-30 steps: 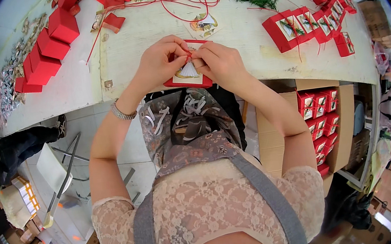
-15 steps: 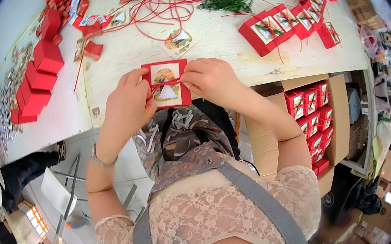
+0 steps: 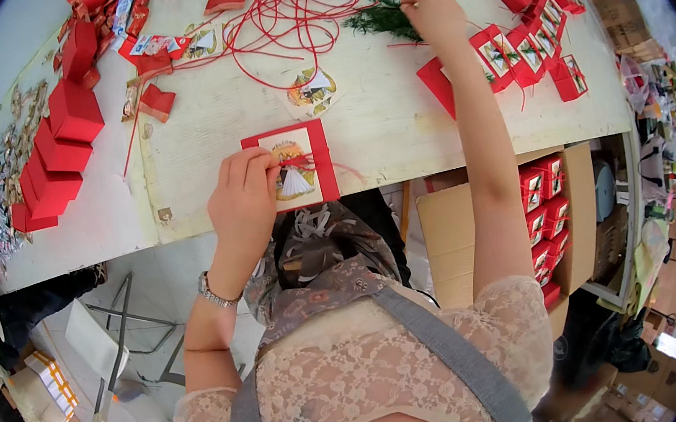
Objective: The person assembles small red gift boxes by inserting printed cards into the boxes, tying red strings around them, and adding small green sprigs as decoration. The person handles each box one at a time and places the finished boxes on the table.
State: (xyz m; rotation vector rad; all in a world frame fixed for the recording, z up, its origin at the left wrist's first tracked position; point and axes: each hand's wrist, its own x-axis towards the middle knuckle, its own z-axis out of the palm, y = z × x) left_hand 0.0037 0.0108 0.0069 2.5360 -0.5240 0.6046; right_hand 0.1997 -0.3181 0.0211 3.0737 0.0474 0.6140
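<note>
A red gift box [image 3: 324, 162] with a pale picture card [image 3: 294, 184] on its face lies at the table's front edge. My left hand [image 3: 241, 193] is closed in a pinch on the red cord [image 3: 295, 161] that crosses the card; a loose cord end trails to the right. Far to the right, my right hand [image 3: 437, 17] reaches over the table. Its fingers are pinched together at the right edge of a heap of green sprigs [image 3: 382, 20], and the fingertips are partly hidden. Beyond the box, another picture card [image 3: 313, 92] lies flat.
Loose red cords [image 3: 289, 14] tangle at the back. Plain red boxes [image 3: 56, 182] line the left, beside small wrapped pieces [image 3: 10, 184]. Finished red boxes [image 3: 525, 49] stand at the right, partly behind my forearm. Below, an open carton [image 3: 458, 230] holds several more. A chair [image 3: 97, 342] stands lower left.
My right hand has left the cord on the box and moved up and right to the green sprigs. My left hand stays at the cord; the box sits slightly lower in view.
</note>
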